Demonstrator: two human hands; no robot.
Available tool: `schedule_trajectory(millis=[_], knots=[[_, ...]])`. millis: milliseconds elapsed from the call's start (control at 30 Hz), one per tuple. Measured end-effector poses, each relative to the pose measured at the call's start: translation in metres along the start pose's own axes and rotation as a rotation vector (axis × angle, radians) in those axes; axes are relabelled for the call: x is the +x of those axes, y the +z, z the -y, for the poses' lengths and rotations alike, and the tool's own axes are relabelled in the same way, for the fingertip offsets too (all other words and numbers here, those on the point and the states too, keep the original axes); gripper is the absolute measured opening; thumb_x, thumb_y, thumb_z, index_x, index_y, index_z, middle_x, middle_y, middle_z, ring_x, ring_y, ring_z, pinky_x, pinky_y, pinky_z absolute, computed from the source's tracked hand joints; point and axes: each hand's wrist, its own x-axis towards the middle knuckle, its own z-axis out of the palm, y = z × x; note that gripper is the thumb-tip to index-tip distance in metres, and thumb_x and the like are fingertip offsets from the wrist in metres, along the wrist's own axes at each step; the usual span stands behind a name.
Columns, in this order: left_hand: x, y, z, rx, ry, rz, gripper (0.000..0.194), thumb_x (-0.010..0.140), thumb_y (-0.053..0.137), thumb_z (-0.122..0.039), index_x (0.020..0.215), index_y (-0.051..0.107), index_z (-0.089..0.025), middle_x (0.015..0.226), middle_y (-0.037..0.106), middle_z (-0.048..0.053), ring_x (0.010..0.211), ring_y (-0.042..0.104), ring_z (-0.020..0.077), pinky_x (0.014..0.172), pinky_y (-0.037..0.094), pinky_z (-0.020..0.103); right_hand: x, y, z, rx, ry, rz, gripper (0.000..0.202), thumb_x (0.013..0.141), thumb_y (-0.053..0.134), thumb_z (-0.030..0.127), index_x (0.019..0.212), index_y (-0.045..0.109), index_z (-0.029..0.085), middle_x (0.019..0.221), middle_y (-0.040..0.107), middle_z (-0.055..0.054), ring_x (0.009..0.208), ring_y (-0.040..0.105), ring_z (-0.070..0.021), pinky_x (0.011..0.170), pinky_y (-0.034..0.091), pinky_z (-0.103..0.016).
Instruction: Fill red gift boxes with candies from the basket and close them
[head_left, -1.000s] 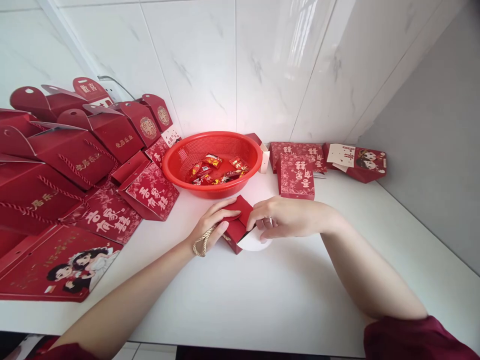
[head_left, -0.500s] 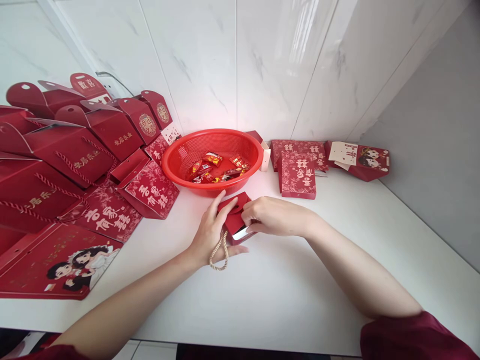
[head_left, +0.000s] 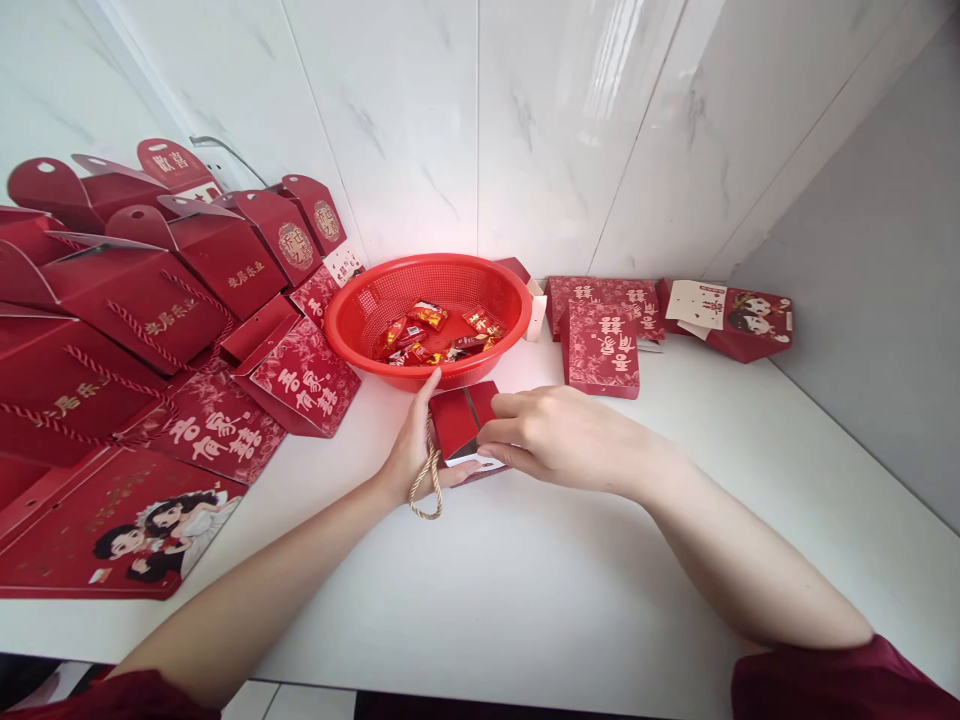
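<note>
A small red gift box (head_left: 455, 422) is between my hands, just in front of the red plastic basket. My left hand (head_left: 414, 445) grips its left side, thumb along the near edge and fingers along the far left. A gold twisted cord (head_left: 426, 490) hangs by that palm. On the box's right side, my right hand (head_left: 551, 432) has its fingers bent and pressed to a flap; the fingertips partly hide what they pinch. A dark gap shows between the panels on top, and a white strip lies along the near side.
The red basket (head_left: 346, 352) holds several wrapped candies (head_left: 427, 316). Red gift boxes with rope handles (head_left: 161, 320) crowd the left side. More patterned red boxes (head_left: 602, 350) and a box with a cartoon couple (head_left: 754, 313) lie along the wall at right.
The box's top, earlier covered by a rounded flap under my left fingers, now shows parted panels. My left fingers have moved from the top to its side. My right hand has shifted slightly right.
</note>
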Motion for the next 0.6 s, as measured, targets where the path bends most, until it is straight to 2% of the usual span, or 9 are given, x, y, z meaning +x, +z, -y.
schedule_trajectory(millis=[100, 200, 333, 467, 600], knots=[[0.000, 0.001, 0.001, -0.014, 0.008, 0.003, 0.120, 0.066, 0.083, -0.039, 0.155, 0.003, -0.032, 0.152, 0.038, 0.013, 0.138, 0.041, 0.0350, 0.115, 0.033, 0.060, -0.006, -0.007, 0.001, -0.084, 0.037, -0.053, 0.040, 0.104, 0.037, 0.033, 0.077, 0.063, 0.017, 0.075, 0.054, -0.004, 0.058, 0.046, -0.0131, 0.053, 0.024, -0.029], [-0.001, 0.001, 0.002, 0.017, -0.005, -0.012, 0.126, 0.062, 0.086, -0.042, 0.156, 0.002, -0.029, 0.155, 0.033, 0.014, 0.141, 0.035, 0.0379, 0.115, 0.032, 0.060, -0.008, -0.008, -0.003, -0.157, 0.209, -0.071, 0.039, 0.102, 0.039, 0.032, 0.075, 0.062, 0.017, 0.073, 0.055, -0.006, 0.055, 0.046, -0.0138, 0.050, 0.023, -0.029], [-0.002, 0.001, 0.005, 0.033, -0.005, -0.007, 0.128, 0.062, 0.084, -0.048, 0.157, 0.000, -0.029, 0.156, 0.032, 0.013, 0.142, 0.035, 0.0389, 0.115, 0.034, 0.060, -0.004, 0.000, -0.010, -0.122, 0.471, 0.056, 0.038, 0.099, 0.046, 0.037, 0.072, 0.063, 0.017, 0.067, 0.058, -0.007, 0.051, 0.050, -0.0149, 0.047, 0.023, -0.028], [-0.003, 0.001, 0.005, 0.053, 0.000, -0.010, 0.123, 0.064, 0.082, -0.051, 0.156, 0.003, -0.030, 0.155, 0.035, 0.011, 0.139, 0.039, 0.0386, 0.112, 0.039, 0.059, 0.007, 0.010, -0.018, 0.012, 0.535, 0.239, 0.055, 0.097, 0.043, 0.050, 0.057, 0.064, 0.018, 0.064, 0.061, -0.011, 0.058, 0.059, -0.0209, 0.051, 0.031, -0.029], [-0.004, 0.002, 0.001, 0.089, 0.011, -0.013, 0.119, 0.062, 0.082, -0.053, 0.155, 0.012, -0.028, 0.150, 0.042, 0.012, 0.134, 0.046, 0.0399, 0.109, 0.042, 0.059, 0.016, 0.018, -0.026, 0.137, 0.587, 0.239, 0.058, 0.097, 0.038, 0.050, 0.056, 0.066, 0.020, 0.066, 0.066, -0.011, 0.064, 0.062, -0.0227, 0.054, 0.036, -0.030]])
